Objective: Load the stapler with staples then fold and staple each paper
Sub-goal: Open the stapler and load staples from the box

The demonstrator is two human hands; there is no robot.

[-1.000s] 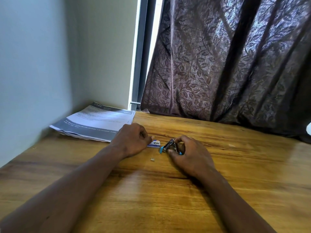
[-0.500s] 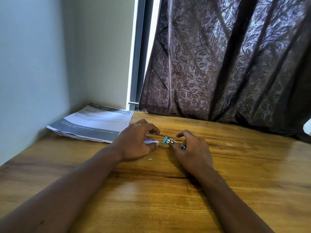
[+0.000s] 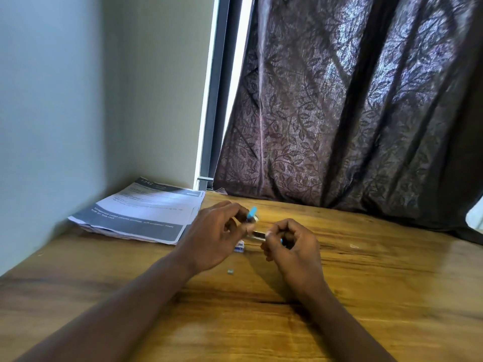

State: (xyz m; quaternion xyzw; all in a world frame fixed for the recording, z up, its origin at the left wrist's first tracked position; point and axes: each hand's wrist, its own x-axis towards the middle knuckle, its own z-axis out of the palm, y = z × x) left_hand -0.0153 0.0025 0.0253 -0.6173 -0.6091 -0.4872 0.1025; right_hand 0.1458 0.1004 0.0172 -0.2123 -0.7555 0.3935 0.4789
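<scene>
A small blue and metal stapler is held just above the wooden table between both hands. My left hand pinches its raised blue end with thumb and fingers. My right hand grips the lower metal part, fingers curled round it. A small staple box lies on the table under my left hand. A tiny strip of staples lies loose near my left wrist. A stack of printed papers sits at the back left corner.
A pale wall runs along the left side of the table. A dark leaf-patterned curtain hangs behind the far edge. A small white scrap lies on the wood to the right.
Both hands have lifted the stapler off the table. My left hand has left the staple box and taken the stapler's blue end, which now points upward.
</scene>
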